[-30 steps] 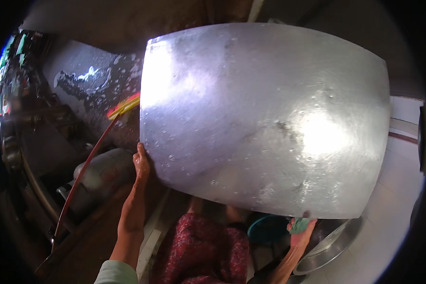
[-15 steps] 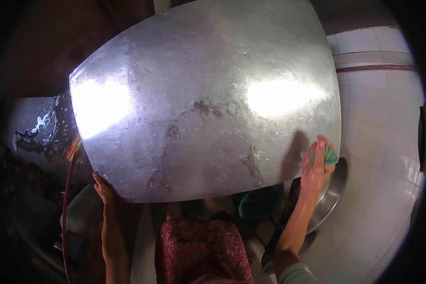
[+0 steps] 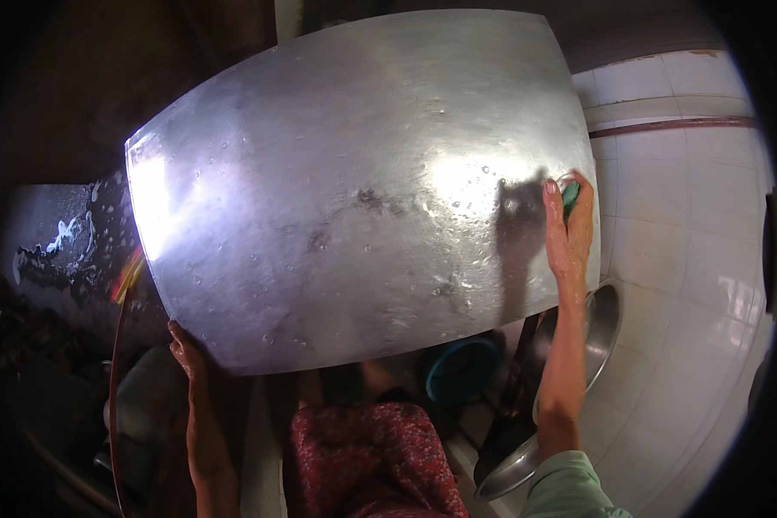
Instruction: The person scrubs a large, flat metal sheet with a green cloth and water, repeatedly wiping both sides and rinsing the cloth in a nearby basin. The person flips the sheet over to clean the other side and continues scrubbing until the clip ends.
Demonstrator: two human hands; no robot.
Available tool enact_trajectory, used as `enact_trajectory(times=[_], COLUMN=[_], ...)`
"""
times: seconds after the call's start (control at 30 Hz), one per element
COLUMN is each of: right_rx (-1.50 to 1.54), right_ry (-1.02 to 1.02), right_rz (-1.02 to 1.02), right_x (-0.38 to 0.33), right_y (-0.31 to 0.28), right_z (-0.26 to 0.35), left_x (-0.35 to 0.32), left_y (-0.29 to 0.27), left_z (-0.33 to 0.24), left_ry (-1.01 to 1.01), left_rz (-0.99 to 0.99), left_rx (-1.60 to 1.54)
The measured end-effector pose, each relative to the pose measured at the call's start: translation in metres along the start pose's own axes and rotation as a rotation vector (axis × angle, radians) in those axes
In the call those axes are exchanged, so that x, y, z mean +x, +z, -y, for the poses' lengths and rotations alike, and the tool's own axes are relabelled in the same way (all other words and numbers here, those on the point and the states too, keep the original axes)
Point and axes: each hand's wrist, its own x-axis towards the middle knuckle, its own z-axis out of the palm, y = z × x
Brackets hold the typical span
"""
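**Listener:** What was in front of you?

**Me:** A big metal tray (image 3: 354, 190), silver and wet, was held up on edge and filled most of the view. Small water drops dotted its shiny face, and two bright patches of light glared off it.

**Listener:** Where were your hands?

**Me:** My left hand (image 3: 186, 350) was at the tray's lower left corner, fingers curled round the edge from behind, gripping it. My right hand (image 3: 568, 226) lay flat on the tray's face near its right edge, fingers pressed together over a green sponge (image 3: 571, 196). Only a bit of the sponge showed past my fingertips. The hand cast a dark shadow on the metal just to its left.

**Listener:** What else was near?

**Me:** Below the tray was my lap in red patterned cloth (image 3: 367, 462). Beside it was a teal bowl (image 3: 460, 369), and right of that a metal basin (image 3: 600, 324) partly behind my right forearm. A white tiled wall (image 3: 682, 216) rose on the right. On the left, in the dark, a red hose (image 3: 116, 363) curved downward past wet ground flecked with foam.
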Motion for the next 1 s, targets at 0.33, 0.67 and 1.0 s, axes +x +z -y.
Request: enact_trajectory(times=[0.33,0.67,1.0], right_rx=[0.167,-0.202,-0.274], right_ry=[-0.312,-0.588,0.182], right_rz=[0.032,-0.181,0.079], right_x=[-0.077,0.009,0.124], right_y=[0.132,0.083,0.05], right_z=[0.098,0.011,-0.108], left_x=[-0.005,-0.014,-0.015], left_y=[-0.002,0.004,0.006], left_z=[-0.004,-0.013,-0.015], left_ry=[-0.076,-0.089,-0.163], left_rz=[0.059,-0.072,0.02], left_rx=[-0.008,0.017,0.015])
